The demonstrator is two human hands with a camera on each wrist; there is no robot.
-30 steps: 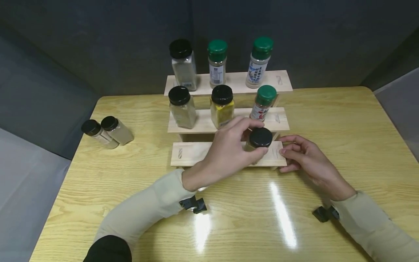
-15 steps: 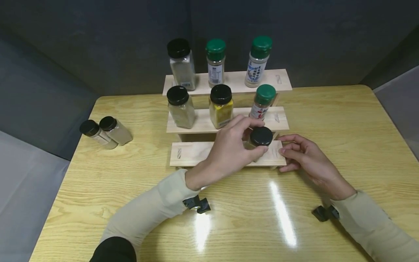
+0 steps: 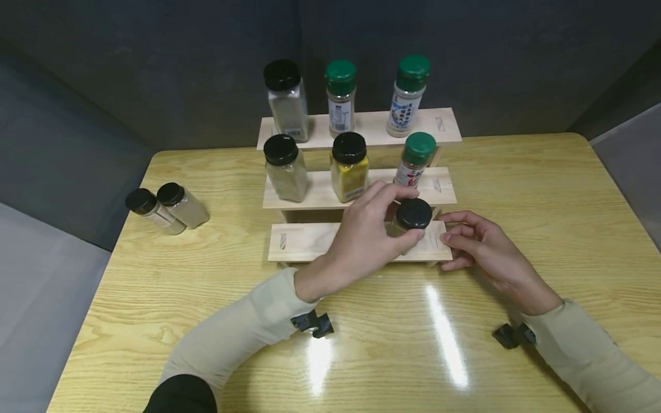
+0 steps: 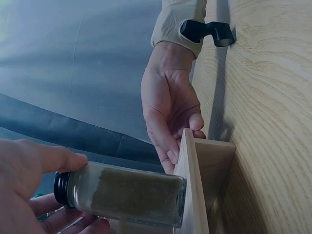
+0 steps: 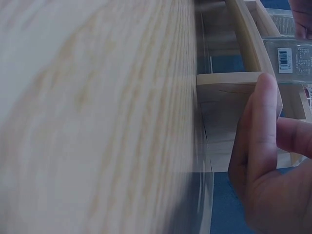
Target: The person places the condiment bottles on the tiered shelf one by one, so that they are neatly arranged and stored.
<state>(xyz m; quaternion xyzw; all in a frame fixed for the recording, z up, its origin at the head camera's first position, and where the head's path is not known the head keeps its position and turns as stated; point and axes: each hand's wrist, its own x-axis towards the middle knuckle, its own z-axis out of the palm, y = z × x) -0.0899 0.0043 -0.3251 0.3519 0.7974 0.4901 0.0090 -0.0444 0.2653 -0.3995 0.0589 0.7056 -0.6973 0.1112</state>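
Observation:
A three-tier wooden spice rack stands on the table. At the right part of its lowest tier, my left hand holds a spice jar with a black lid, thumb and fingers round the neck and lid. The left wrist view shows the clear glass jar half filled with greenish-brown powder, its base right at the tier's board. My right hand grips the right end of that lowest tier, thumb at the top and other fingers lower down. In the right wrist view, fingers press along the rack's end.
Behind, the middle tier carries two black-lidded jars and a green-lidded bottle. A black-lidded jar and two green-lidded bottles stand on the top tier. Two more black-lidded jars are on the table at left.
My left forearm has shifted slightly to the right, while the left hand keeps its hold on the jar at almost the same spot. The right hand has stayed on the rack's end.

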